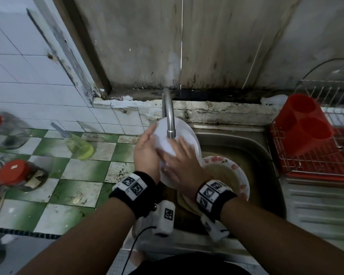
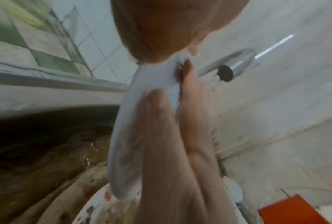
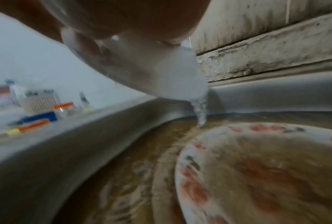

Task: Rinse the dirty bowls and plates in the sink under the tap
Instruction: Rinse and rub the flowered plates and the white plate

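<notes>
Round white ceramic plate [image 1: 178, 133] held tilted under curved steel tap [image 1: 168, 114] so water drains into sink [image 1: 246, 139]. Left hand [image 1: 146, 150] grasps rim; right hand [image 1: 182, 161] flat, rubbing (flowered plate [image 1: 234, 175] waits below).

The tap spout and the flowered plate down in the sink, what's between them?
The white plate, held tilted under the tap by both hands, sits above the flowered plate. In the right wrist view, water runs off its lower edge toward the sink.
</notes>
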